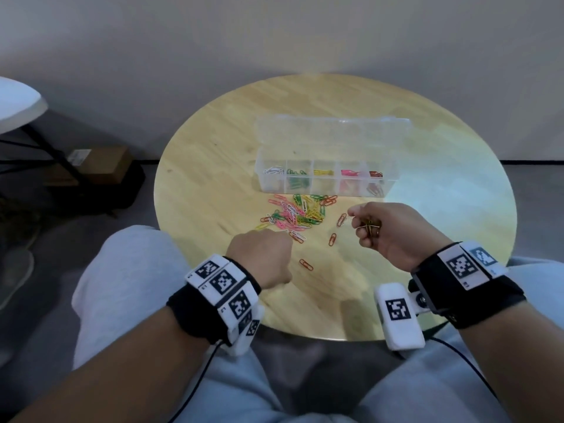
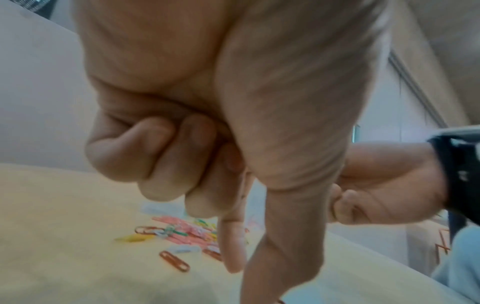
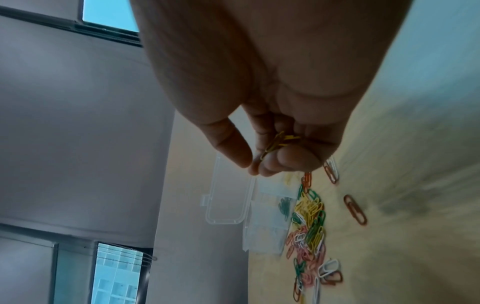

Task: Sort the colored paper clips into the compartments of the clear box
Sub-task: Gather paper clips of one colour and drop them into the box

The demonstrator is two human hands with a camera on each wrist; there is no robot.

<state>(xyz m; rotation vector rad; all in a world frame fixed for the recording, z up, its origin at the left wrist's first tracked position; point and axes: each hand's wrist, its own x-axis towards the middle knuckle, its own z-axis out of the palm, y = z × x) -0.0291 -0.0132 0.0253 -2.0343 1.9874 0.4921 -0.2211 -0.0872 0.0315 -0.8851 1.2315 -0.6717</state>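
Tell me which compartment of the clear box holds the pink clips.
The fourth compartment from the left, between the yellow clips and the red ones at the right end.

The round desk has a pale wood-grain top with a smooth, faintly glossy finish, the clear box and its hinged lid are transparent glossy plastic, and the loose paper clips are thin wire with smooth coloured coating.
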